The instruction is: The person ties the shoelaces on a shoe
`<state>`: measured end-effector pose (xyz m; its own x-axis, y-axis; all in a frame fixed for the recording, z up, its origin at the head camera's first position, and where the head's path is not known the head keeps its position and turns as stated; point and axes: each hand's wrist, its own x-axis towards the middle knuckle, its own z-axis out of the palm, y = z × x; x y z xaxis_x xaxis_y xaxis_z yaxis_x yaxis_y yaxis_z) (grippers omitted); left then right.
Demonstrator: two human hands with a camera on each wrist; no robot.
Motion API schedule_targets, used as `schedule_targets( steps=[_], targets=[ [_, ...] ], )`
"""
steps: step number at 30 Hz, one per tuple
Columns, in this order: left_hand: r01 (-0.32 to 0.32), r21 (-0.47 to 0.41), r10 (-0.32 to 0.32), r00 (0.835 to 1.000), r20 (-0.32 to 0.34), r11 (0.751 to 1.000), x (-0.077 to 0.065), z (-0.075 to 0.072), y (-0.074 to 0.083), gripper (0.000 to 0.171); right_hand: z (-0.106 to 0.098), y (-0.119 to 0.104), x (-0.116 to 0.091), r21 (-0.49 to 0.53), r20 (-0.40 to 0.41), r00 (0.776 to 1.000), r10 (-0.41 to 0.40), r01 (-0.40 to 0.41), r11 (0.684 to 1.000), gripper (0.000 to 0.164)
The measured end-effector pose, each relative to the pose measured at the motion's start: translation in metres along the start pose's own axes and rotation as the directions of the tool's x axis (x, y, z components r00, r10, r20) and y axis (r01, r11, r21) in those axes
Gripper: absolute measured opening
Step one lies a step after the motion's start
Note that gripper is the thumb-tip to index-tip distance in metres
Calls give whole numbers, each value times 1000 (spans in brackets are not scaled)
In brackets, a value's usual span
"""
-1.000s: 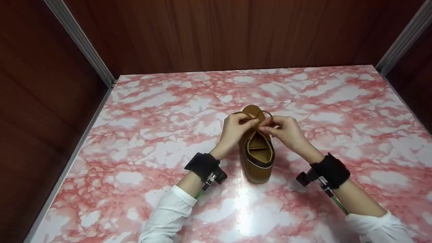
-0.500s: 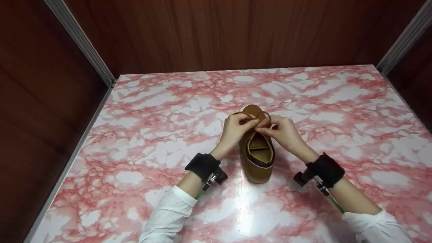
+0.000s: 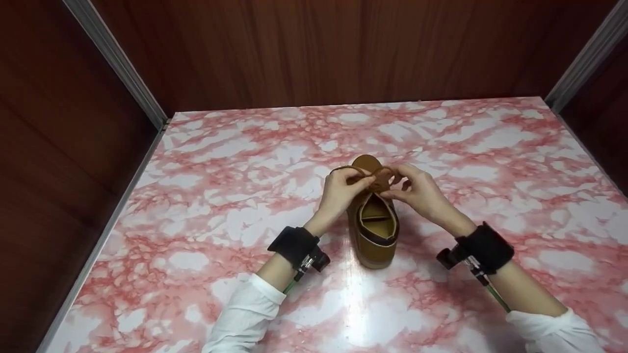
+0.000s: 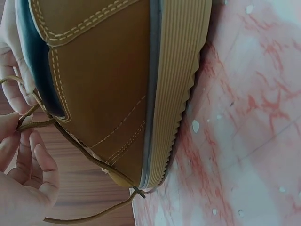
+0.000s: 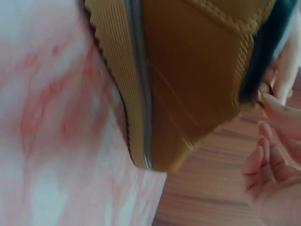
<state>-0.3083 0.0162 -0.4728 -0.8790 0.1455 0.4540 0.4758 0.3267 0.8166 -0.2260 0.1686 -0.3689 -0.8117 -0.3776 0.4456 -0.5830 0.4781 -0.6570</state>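
A tan-brown lace-up shoe (image 3: 375, 250) stands on the table, toe pointing away, its dark-lined collar facing me. My left hand (image 3: 339, 191) pinches a brown shoelace (image 4: 37, 125) over the front of the opening. In the left wrist view, one lace end hangs down past the toe. My right hand (image 3: 417, 191) is just across the shoe, its fingertips at the lace, which arcs over between the hands. The right wrist view shows its thumb and finger together at a short dark piece of lace (image 5: 264, 101); most of the lace there is hidden.
The table (image 3: 235, 181) has a red-and-white marbled top. Dark wood panels (image 3: 314, 49) rise behind it and at both sides, with grey metal strips at the corners. Black straps (image 3: 485, 247) with small cameras sit on both wrists.
My right hand first comes in toward the knot, then draws back slightly right. The raised lace loop on that side now lies flatter. My left hand keeps its pinch, nearly still.
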Motion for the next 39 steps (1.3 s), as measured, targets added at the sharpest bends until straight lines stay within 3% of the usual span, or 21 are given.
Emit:
schedule_targets(
  steps=[3, 6, 7, 9, 13, 14, 20, 21, 28, 32, 34, 39],
  targets=[
    [-42, 38, 43, 998, -36, 998, 0, 5, -9, 21, -10, 1, 1, 1, 19, 1000, -3, 3, 1000, 30],
    [-68, 65, 70, 997, -39, 996, -1, 6, -11, 19, -18, 2, 4, -10, 18, 999, 45, -45, 999, 19],
    [-58, 73, 60, 998, -21, 996, -4, 1, 5, 17, -20, 1, 6, -12, 20, 997, 69, -69, 998, 16],
    [-68, 83, 69, 998, -10, 994, -4, 0, 6, 17, -23, 1, 8, -17, 30, 993, 115, -115, 993, 15],
    [-105, 109, 107, 994, -13, 988, -7, -1, 8, 16, -24, 1, 13, -29, 69, 984, 162, -161, 987, 18],
    [-128, 110, 132, 991, -29, 986, -5, 3, -7, 16, -23, 1, 14, -37, 82, 983, 166, -163, 986, 18],
    [-204, 117, 209, 977, -32, 972, -12, -1, -3, 14, -18, 2, 20, -57, 141, 975, 171, -165, 985, 17],
    [-203, 113, 205, 979, -8, 973, -16, -8, 13, 12, -17, 2, 21, -58, 146, 974, 172, -165, 985, 18],
    [-240, 81, 237, 970, 51, 967, -22, -13, 22, 15, -11, 2, 25, -53, 195, 970, 145, -137, 989, 21],
    [-272, 38, 265, 956, 121, 962, -35, -41, 82, 14, -8, 2, 26, -55, 230, 965, 124, -114, 992, 19],
    [-306, 21, 301, 945, 126, 952, -40, -53, 108, 14, -6, 2, 27, -57, 246, 963, 109, -98, 994, 19],
    [-346, 23, 341, 931, 129, 938, -44, -54, 113, 11, -3, 1, 29, -62, 292, 951, 99, -84, 995, 20]
  ],
)
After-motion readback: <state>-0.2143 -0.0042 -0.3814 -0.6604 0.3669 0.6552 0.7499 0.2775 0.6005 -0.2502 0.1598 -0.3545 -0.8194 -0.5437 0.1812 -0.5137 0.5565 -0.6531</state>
